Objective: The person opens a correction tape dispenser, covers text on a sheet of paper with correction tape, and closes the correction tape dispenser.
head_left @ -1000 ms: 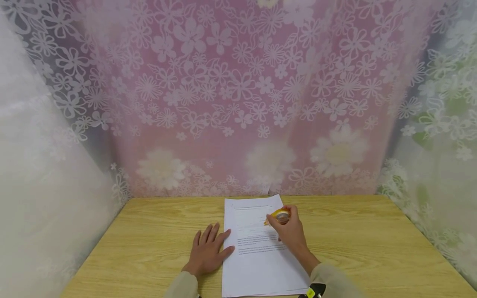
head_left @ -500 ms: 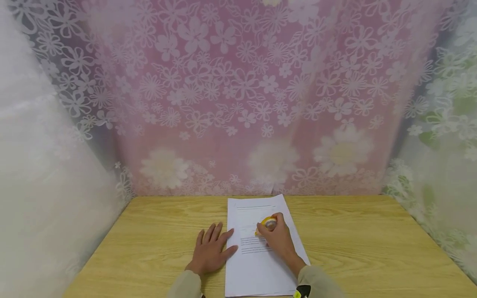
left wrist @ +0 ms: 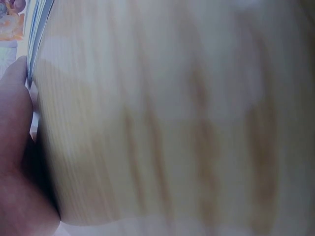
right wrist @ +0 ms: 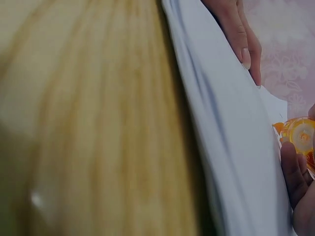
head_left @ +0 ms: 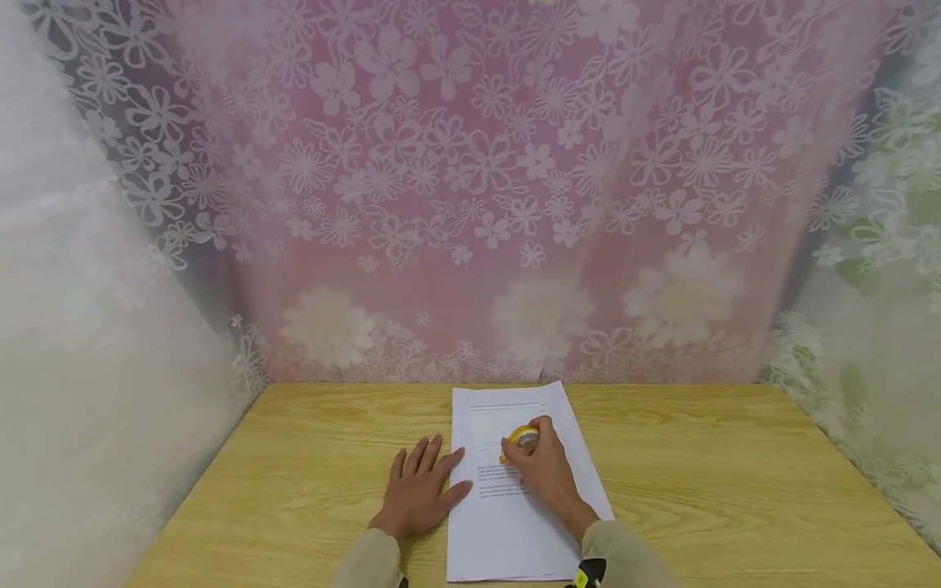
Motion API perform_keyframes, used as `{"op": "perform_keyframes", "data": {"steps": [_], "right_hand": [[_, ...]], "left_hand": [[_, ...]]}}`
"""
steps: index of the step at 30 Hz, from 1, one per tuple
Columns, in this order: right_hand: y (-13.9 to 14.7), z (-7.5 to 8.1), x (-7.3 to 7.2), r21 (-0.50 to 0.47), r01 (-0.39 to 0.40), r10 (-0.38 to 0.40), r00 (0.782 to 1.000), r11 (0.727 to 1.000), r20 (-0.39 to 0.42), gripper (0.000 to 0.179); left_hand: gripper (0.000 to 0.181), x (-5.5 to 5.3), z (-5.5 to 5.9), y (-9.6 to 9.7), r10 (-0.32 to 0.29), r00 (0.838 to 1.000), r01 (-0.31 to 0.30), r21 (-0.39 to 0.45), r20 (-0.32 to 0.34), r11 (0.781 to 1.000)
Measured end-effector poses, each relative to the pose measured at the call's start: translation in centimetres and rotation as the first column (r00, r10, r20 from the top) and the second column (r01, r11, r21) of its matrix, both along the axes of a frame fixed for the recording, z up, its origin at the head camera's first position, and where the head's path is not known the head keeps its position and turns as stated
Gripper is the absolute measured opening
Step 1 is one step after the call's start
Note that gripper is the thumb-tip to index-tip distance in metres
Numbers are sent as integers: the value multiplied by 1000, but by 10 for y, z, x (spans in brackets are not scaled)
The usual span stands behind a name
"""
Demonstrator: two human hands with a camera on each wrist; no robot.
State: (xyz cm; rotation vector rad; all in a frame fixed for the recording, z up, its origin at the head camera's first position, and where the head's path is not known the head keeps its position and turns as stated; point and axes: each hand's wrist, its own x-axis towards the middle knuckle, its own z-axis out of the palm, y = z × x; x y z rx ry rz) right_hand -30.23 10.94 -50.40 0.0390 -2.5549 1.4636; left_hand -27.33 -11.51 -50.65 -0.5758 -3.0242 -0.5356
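A stack of white printed paper [head_left: 507, 539] lies lengthwise on the wooden table in the head view. My right hand [head_left: 550, 472] pinches a yellow-orange correction tape dispenser [head_left: 525, 438] between thumb and fingers, its tip at the printed lines in the sheet's upper half. In the right wrist view the clear orange case [right wrist: 298, 136] shows a round spool inside. Spread out flat, my left hand [head_left: 417, 496] rests beside the stack, its thumb and index fingertip on the paper's left edge. The left wrist view catches part of that hand [left wrist: 15, 123] against the page edges.
The light wooden table [head_left: 706, 474] extends to both sides of the stack. A pink flowered curtain [head_left: 441, 204] hangs behind its back edge, and pale sheeting [head_left: 88, 343] closes in the sides.
My right hand has moved the correction tape left and nearer to me over the page, most of it in the first half second. My left hand stays at the paper's edge.
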Motion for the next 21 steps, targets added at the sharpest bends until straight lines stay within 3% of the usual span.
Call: {"op": "perform_keyframes", "data": {"steps": [12, 21], "right_hand": [[-2, -2, -2, 37, 6, -6, 1000, 999, 7, 51], [-3, -1, -4, 103, -11, 20, 995, 995, -94, 45]], "left_hand": [[60, 1, 2, 0, 6, 1000, -6, 9, -13, 1000], [62, -6, -16, -1, 27, 999, -26, 12, -44, 1000]]}}
